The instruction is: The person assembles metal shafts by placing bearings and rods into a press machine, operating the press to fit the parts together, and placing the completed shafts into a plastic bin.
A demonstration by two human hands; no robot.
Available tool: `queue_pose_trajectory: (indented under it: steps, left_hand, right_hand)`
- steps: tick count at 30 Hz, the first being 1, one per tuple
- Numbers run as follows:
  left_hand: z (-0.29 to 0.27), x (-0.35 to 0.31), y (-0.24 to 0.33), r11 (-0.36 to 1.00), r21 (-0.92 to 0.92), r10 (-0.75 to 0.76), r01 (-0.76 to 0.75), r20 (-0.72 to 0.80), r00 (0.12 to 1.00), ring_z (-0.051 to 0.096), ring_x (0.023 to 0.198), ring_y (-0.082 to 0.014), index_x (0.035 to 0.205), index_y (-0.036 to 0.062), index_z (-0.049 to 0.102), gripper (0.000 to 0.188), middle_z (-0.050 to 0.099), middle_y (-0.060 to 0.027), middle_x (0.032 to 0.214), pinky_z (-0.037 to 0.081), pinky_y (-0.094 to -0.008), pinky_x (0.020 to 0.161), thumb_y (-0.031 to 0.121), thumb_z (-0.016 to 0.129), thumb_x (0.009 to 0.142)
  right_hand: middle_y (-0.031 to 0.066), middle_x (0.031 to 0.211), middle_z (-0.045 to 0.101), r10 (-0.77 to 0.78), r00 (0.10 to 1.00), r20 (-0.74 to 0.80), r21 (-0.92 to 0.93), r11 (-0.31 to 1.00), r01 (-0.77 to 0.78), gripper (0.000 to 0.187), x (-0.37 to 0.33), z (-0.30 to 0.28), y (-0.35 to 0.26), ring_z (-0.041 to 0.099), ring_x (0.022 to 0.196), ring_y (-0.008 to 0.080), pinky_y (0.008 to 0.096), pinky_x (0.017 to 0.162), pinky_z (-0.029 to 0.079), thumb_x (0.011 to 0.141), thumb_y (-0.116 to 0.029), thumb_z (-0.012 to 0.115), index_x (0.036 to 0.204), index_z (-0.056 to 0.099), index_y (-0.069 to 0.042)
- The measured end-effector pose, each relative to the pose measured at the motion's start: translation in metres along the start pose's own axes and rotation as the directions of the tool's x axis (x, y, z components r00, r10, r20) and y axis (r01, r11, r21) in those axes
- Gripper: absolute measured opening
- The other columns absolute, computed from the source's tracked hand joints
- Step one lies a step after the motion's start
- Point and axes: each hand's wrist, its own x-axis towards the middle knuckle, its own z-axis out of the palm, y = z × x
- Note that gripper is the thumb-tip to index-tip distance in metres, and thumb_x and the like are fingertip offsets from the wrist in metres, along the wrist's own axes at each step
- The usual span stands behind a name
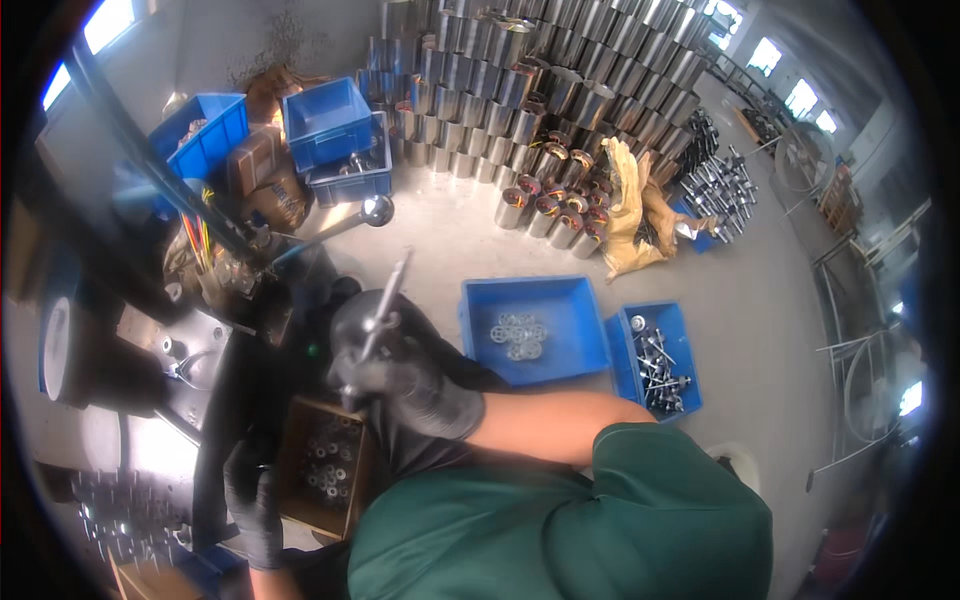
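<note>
My right hand, in a dark grey glove, is closed round a metal shaft. The shaft is tilted, its thin end pointing up, and a little blurred. My left hand, gloved too, is lower down at the left side of a brown open box. Its fingers are too dark and blurred to show whether they grip anything. Inside the box lie several small ring-shaped metal parts. Left of my hands is a machine with a metal plate and a ball-ended lever.
A blue bin holds several metal rings; another blue bin beside it holds shafts. Metal cylinders are stacked at the back. Blue crates stand at the far left. Upright pins are at the near left.
</note>
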Motion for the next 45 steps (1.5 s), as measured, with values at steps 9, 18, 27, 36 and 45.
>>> queue_pose_trajectory:
  steps: [9,18,27,36,45]
  left_hand:
    - [-0.011,0.003,-0.048,0.999,0.023,-0.024,0.023,0.044,0.999,0.058,0.13,-0.0226,0.15,-0.0012,0.049,0.06,0.061,-0.0144,0.145,0.045,-0.0378,0.113,0.019,0.073,0.099]
    - [0.002,0.0,-0.049,0.968,0.25,-0.029,0.005,0.095,0.995,0.061,0.121,-0.0217,0.146,0.0002,0.053,0.052,0.063,-0.0109,0.135,0.049,-0.0368,0.106,0.009,0.071,0.097]
    - [0.007,0.005,-0.039,0.782,0.602,-0.042,-0.16,0.308,0.951,0.062,0.114,-0.0317,0.14,0.0006,0.058,0.053,0.061,-0.0156,0.125,0.051,-0.0415,0.099,0.004,0.07,0.089]
    - [0.006,0.0,-0.024,0.692,0.665,0.103,-0.282,0.296,0.95,0.062,0.104,-0.0331,0.137,0.0034,0.06,0.05,0.059,-0.0171,0.117,0.052,-0.0427,0.092,0.005,0.072,0.088]
    - [-0.029,-0.015,-0.015,0.805,0.59,0.08,-0.065,0.001,0.997,0.066,0.1,-0.026,0.133,0.0037,0.064,0.047,0.063,-0.0146,0.117,0.057,-0.0393,0.084,0.002,0.075,0.088]
  right_hand:
    - [0.002,0.079,0.066,-0.033,0.42,-0.907,0.02,0.993,0.12,0.02,-0.043,-0.244,-0.041,0.062,0.064,0.019,0.034,0.054,0.049,0.095,-0.034,0.069,0.095,0.062,-0.015]
    - [-0.0024,0.087,0.062,0.195,-0.196,-0.961,0.057,0.835,0.547,0.043,-0.249,-0.522,-0.039,0.06,0.074,0.015,0.033,0.057,0.047,0.098,-0.066,0.052,0.099,0.061,-0.024]
    - [0.0014,0.072,0.068,-0.385,-0.322,-0.865,-0.367,0.923,-0.117,0.048,-0.284,-0.548,-0.14,0.057,0.056,0.0204,0.0436,0.055,0.046,0.095,-0.06,0.059,0.091,0.073,-0.015]
    - [0.0066,0.093,0.073,-0.403,0.459,-0.792,-0.552,0.794,-0.255,0.024,-0.156,-0.443,0.03,0.069,0.076,0.0158,0.0335,0.064,0.057,0.102,-0.021,0.068,0.118,0.07,-0.003]
    - [0.0094,0.099,0.077,-0.553,0.825,-0.118,-0.947,0.313,0.074,0.028,0.019,-0.167,-0.054,0.072,0.088,0.0173,0.0325,0.081,0.058,0.103,-0.02,0.068,0.123,0.07,0.0]
